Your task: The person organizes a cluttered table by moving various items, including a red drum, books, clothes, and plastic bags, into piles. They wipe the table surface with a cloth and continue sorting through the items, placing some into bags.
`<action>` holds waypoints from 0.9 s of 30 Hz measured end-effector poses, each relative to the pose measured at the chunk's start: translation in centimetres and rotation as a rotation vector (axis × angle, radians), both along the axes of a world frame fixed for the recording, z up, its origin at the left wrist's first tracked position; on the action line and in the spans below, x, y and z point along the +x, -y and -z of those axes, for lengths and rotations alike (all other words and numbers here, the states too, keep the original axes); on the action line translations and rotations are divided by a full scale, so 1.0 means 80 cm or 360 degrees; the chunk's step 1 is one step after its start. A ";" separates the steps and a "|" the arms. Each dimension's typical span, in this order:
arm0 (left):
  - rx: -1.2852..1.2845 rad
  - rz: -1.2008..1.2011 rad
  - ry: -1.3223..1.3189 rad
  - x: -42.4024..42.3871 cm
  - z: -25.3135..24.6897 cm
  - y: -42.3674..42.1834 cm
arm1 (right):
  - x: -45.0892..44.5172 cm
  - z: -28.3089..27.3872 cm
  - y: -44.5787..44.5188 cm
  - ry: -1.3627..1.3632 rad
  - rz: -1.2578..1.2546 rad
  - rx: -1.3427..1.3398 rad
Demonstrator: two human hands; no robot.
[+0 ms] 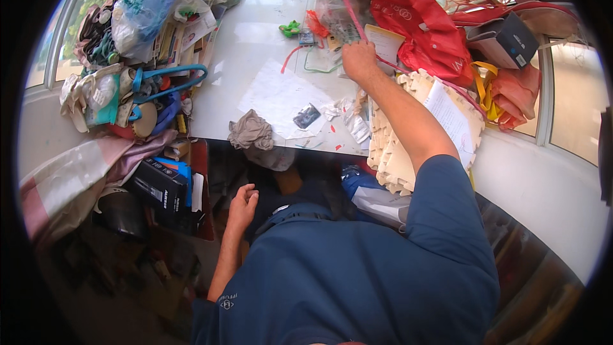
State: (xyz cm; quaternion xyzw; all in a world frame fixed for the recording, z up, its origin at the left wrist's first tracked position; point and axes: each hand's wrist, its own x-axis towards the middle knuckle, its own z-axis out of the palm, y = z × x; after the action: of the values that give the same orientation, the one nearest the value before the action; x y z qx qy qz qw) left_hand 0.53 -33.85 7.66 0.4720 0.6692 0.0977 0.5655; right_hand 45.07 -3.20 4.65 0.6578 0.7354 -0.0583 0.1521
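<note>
My right hand point(360, 60) reaches over the right side of the white table point(225, 100), fingers bent at a pink strap point(351, 9) that runs across a clear plastic bag point(337, 5). Whether the fingers grip the strap cannot be made out. Left of that hand lie a green cord point(318, 70), a red ribbon point(289, 57), a green plastic piece point(289, 29) and a small blue item point(306, 37). My left hand point(243, 203) hangs below the table's front edge, fingers loosely curled, with nothing seen in it. A crumpled grey cloth point(251, 130) sits at that edge.
A white sheet point(282, 96) lies mid-table under a small dark packet point(306, 116). Stacked beige foam mats point(392, 153) stand under my right forearm, red bags point(421, 28) behind. Bags and papers point(196, 33) crowd the left side; a black box point(158, 186) is lower left.
</note>
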 end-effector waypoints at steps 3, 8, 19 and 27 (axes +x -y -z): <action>0.0016 0.0011 0.0027 0.018 0.004 0.008 | 0.014 -0.003 -0.002 -0.0033 0.0266 0.0004; 0.0093 0.0004 0.0049 0.046 -0.002 -0.007 | 0.022 0.007 -0.016 -0.0035 0.0473 0.0145; -0.0051 -0.0209 -0.0080 0.023 0.001 0.059 | 0.027 0.088 -0.068 0.0227 0.0439 0.0519; -0.0082 -0.0189 0.0019 0.032 0.022 0.058 | 0.006 0.043 -0.047 0.0344 0.0170 0.0090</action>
State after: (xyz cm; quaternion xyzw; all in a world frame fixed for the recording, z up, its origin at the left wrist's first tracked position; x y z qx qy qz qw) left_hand 3.05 -38.52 5.88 0.4162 0.6951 0.1166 0.5745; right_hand 45.57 0.54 1.20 0.7024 0.6800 0.0256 0.2086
